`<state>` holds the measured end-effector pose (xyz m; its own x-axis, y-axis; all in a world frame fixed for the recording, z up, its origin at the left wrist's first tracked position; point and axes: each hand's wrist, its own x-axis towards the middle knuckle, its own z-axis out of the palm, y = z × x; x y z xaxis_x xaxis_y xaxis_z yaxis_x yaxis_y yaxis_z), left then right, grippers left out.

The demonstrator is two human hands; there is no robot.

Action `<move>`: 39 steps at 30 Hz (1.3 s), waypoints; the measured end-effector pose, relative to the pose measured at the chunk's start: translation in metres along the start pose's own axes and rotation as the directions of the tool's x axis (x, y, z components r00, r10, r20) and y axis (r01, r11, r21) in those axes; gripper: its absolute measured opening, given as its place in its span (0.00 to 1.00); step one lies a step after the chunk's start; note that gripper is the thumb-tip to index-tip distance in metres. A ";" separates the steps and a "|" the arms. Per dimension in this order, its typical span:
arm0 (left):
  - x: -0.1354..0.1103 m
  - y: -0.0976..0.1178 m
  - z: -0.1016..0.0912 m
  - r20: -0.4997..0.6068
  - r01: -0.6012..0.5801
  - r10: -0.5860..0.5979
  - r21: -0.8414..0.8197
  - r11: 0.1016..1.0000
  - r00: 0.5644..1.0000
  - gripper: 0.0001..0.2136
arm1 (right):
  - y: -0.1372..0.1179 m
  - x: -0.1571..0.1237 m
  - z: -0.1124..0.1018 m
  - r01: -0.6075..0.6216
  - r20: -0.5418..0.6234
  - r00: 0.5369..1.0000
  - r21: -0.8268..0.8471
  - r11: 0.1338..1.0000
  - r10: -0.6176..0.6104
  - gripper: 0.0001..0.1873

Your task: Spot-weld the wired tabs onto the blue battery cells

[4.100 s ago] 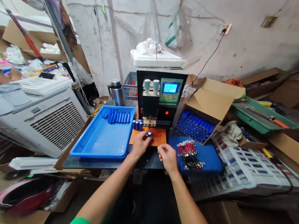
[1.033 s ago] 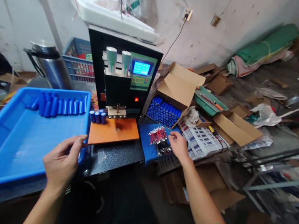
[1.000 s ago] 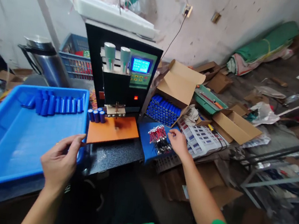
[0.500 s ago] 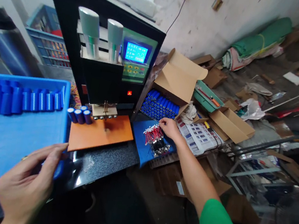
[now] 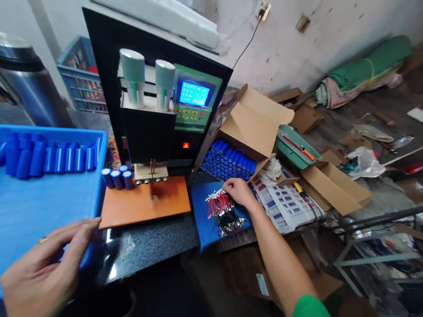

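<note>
My right hand (image 5: 237,190) is at the white-tipped end of a bundle of short red and black wire leads (image 5: 223,210) on a blue sheet (image 5: 199,204). Its fingertips are pinched together; what lies between them is too small to make out. Over the front rim of the blue tray (image 5: 24,226), my left hand (image 5: 49,264) has thumb and forefinger together by the corner of an orange board (image 5: 145,204). Whatever its fingertips hold, if anything, is hidden. Several blue cylindrical cells (image 5: 117,178) stand on the board beside the spot welder's electrodes (image 5: 152,167).
The black spot welder (image 5: 144,136) with a lit display (image 5: 192,94) rises behind the board. More blue cells (image 5: 54,157) line the tray's far side. An open carton of cells (image 5: 230,160), a green tray (image 5: 295,148) and a steel flask (image 5: 44,88) surround the bench.
The view has tilted up slightly, so everything appears lower in the picture. My right hand now sits closer to the wire leads' white ends; my left hand keeps its pinch near the board.
</note>
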<state>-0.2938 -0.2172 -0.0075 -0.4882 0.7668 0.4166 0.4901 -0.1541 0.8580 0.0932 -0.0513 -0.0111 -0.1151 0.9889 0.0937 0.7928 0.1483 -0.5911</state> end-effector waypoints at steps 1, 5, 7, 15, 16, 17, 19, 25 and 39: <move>0.000 0.001 0.001 -0.006 -0.005 0.005 0.003 1.000 1.000 0.12 | 0.001 0.000 0.000 0.001 -0.017 1.000 0.017 1.000 0.000 0.09; 0.000 0.001 0.002 -0.016 -0.042 0.042 0.011 0.999 0.999 0.12 | 0.005 -0.001 -0.003 0.025 -0.075 0.997 0.137 0.990 -0.015 0.09; 0.000 0.001 0.002 -0.008 -0.057 0.057 0.007 0.998 0.998 0.11 | 0.007 -0.001 -0.005 0.024 -0.114 0.994 0.210 0.977 0.000 0.09; 0.000 0.004 0.002 -0.022 -0.044 0.044 0.016 0.999 0.999 0.11 | -0.004 -0.006 -0.022 -0.038 -0.246 0.943 0.594 0.803 0.226 0.09; 0.000 0.005 0.002 -0.026 -0.040 0.040 0.019 0.999 0.999 0.11 | -0.007 -0.006 -0.025 -0.032 -0.251 0.934 0.650 0.760 0.255 0.10; 0.000 0.006 0.002 -0.029 -0.038 0.039 0.020 0.999 0.999 0.12 | -0.010 -0.006 -0.027 -0.017 -0.263 0.924 0.698 0.716 0.279 0.11; 0.000 0.008 0.002 -0.034 -0.041 0.041 0.016 0.999 0.999 0.12 | -0.015 -0.006 -0.031 0.036 -0.306 0.897 0.770 0.637 0.320 0.12; 0.001 0.019 0.005 -0.050 -0.039 0.040 0.022 0.999 0.998 0.14 | -0.024 -0.007 -0.040 0.226 -0.440 0.803 0.848 0.479 0.401 0.12; 0.006 0.005 0.004 0.007 -0.186 0.186 0.086 0.979 0.983 0.14 | -0.044 -0.038 -0.042 0.281 -0.355 0.822 0.933 0.225 0.445 0.16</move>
<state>-0.2915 -0.2109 -0.0023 -0.3839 0.7290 0.5667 0.6326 -0.2394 0.7365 0.0883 -0.0958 0.0449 0.4709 0.8767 0.0987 -0.4121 0.3175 -0.8540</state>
